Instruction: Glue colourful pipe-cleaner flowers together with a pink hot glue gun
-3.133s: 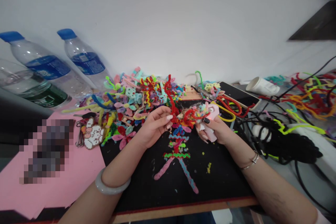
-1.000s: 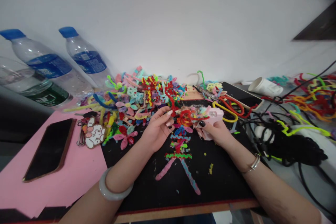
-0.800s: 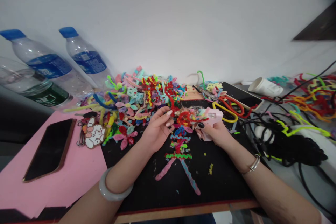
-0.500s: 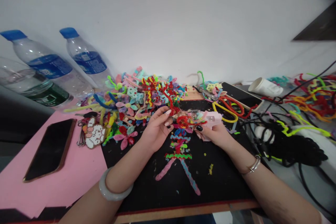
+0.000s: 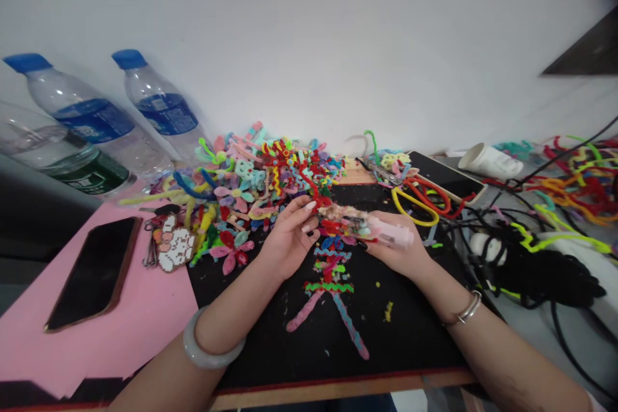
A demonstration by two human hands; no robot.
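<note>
A pipe-cleaner figure [image 5: 331,277] of zigzag coloured strips lies on the black mat [image 5: 415,328], with pink and blue legs. Its head is a red and multicoloured coil [image 5: 340,224]. My left hand [image 5: 290,238] pinches the left side of that coil, fingers closed. My right hand [image 5: 400,248] grips a pink glue gun [image 5: 392,233], lying nearly flat with its nozzle pointing left at the coil.
A heap of coloured pipe-cleaner flowers [image 5: 251,180] lies behind the mat. A phone [image 5: 94,270] and a keychain [image 5: 174,248] rest on pink paper [image 5: 140,328]. Water bottles [image 5: 149,109] stand at the left. Black cables [image 5: 526,270], a paper cup [image 5: 487,159] and loose pipe cleaners [image 5: 574,180] fill the right.
My right hand has lowered and tipped the glue gun flatter and moved a little right. The coil has dropped toward the mat. My left hand stays at the coil.
</note>
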